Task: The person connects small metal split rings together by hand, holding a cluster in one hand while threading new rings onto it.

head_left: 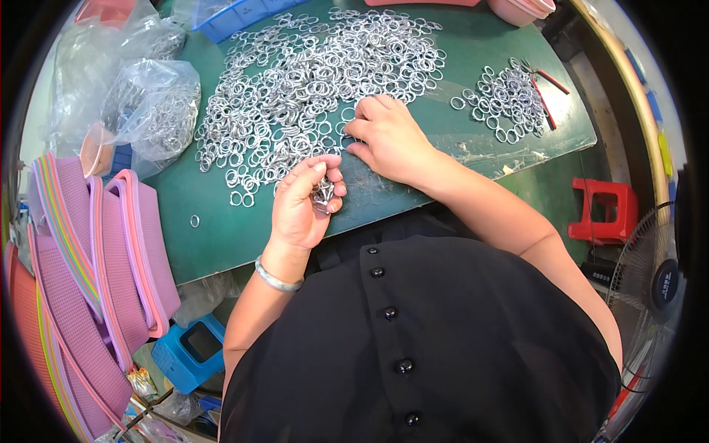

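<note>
A big heap of silver metal rings [317, 70] spreads over the green table [214, 255]. My left hand [299, 199] is curled, palm up, at the table's near edge. Several small shiny metal pieces [323, 193] lie in its fingers; their exact kind is too small to tell. Just to the right and farther up, my right hand [388, 140] reaches to the heap's near edge. Its fingertips are pressed together by the rings, and whatever they pinch is hidden.
On the right lie a smaller ring pile [509, 100] and red-handled pliers [550, 81]. Clear bags [151, 111] and stacked pink baskets [136, 251] stand at left. A blue tray [236, 21] sits at the back. A red stool [604, 210] and a fan [642, 273] are at right.
</note>
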The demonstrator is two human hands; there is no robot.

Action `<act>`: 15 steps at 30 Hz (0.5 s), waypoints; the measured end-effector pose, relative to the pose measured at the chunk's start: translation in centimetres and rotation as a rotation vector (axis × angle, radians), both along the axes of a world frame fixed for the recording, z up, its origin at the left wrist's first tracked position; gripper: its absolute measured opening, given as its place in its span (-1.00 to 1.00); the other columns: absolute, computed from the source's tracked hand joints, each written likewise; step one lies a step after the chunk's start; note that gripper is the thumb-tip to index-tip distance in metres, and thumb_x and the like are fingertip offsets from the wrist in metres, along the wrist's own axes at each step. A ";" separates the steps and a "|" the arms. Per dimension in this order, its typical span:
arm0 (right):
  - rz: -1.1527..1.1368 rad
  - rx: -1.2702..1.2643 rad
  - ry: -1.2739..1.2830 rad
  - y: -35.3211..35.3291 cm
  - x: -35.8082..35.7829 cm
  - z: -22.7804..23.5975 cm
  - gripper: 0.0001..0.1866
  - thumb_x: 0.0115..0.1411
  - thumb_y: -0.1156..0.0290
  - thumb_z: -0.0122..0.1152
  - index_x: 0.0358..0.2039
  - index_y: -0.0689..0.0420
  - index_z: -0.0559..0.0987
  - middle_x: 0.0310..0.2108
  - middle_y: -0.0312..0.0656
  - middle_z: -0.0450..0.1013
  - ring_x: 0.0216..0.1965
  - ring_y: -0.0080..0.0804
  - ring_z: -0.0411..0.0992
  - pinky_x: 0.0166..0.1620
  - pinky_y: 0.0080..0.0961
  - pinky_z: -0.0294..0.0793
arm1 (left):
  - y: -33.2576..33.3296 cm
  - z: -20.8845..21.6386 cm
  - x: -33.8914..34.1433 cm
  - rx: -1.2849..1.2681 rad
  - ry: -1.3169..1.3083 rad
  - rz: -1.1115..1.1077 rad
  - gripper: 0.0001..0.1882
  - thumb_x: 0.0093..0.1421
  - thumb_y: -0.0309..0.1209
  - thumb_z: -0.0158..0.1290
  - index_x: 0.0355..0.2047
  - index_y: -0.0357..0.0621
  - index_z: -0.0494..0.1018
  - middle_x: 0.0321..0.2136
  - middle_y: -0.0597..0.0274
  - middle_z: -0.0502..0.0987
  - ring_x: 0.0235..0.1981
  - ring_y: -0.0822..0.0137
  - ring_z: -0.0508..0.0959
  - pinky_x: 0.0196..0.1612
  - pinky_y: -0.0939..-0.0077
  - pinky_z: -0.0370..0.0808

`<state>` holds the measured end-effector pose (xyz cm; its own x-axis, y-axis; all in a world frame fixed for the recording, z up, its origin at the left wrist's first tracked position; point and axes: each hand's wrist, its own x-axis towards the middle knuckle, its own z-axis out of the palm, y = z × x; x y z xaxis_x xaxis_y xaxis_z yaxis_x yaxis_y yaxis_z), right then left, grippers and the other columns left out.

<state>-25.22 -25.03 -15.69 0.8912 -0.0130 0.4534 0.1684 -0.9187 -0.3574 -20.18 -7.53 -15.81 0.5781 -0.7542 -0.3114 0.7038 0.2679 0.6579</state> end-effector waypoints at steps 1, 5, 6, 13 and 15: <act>-0.001 0.002 0.023 0.1 0.0 0.1 -0.84 -0.20 0.42 0.20 -0.51 0.10 0.52 -0.43 -0.25 0.29 -0.26 -0.29 0.23 -0.20 -0.39 0.20 | 0.1 0.0 0.0 0.015 -0.033 -0.007 -0.78 0.11 -0.37 -0.11 -0.31 -0.28 0.38 -0.51 0.18 0.39 -0.54 0.37 0.40 -0.61 0.67 0.30; 0.009 0.064 -0.017 0.1 0.3 -0.3 -0.86 -0.20 0.44 0.18 -0.53 0.10 0.50 -0.45 -0.25 0.29 -0.28 -0.28 0.24 -0.20 -0.37 0.20 | -0.2 0.3 -0.3 0.046 -0.025 0.032 -0.84 0.11 -0.41 -0.05 -0.37 -0.27 0.42 -0.61 0.30 0.39 -0.60 0.42 0.40 -0.64 0.69 0.26; 0.046 0.128 -0.033 0.0 0.3 -0.4 -0.88 -0.20 0.47 0.17 -0.55 0.11 0.48 -0.46 -0.25 0.29 -0.30 -0.27 0.25 -0.21 -0.38 0.21 | -0.2 0.3 -0.3 0.084 -0.039 0.037 -0.84 0.10 -0.41 -0.03 -0.38 -0.27 0.43 -0.62 0.31 0.38 -0.62 0.44 0.39 -0.65 0.70 0.26; 0.234 0.360 -0.153 0.4 -1.0 1.3 -0.82 -0.24 0.66 0.15 -0.58 0.16 0.39 -0.42 -0.23 0.33 -0.33 -0.30 0.32 -0.31 -0.50 0.31 | -0.7 1.3 -1.2 0.197 -0.177 0.023 -0.86 0.09 -0.44 -0.01 -0.38 -0.27 0.45 -0.64 0.35 0.39 -0.64 0.53 0.38 -0.67 0.75 0.24; 0.236 0.394 -0.153 0.5 -1.4 1.5 -0.83 -0.22 0.67 0.15 -0.57 0.17 0.40 -0.40 -0.21 0.35 -0.32 -0.30 0.35 -0.30 -0.51 0.34 | -0.7 1.3 -1.3 0.191 -0.199 0.024 -0.86 0.09 -0.44 -0.01 -0.39 -0.26 0.44 -0.64 0.33 0.38 -0.64 0.50 0.38 -0.67 0.74 0.24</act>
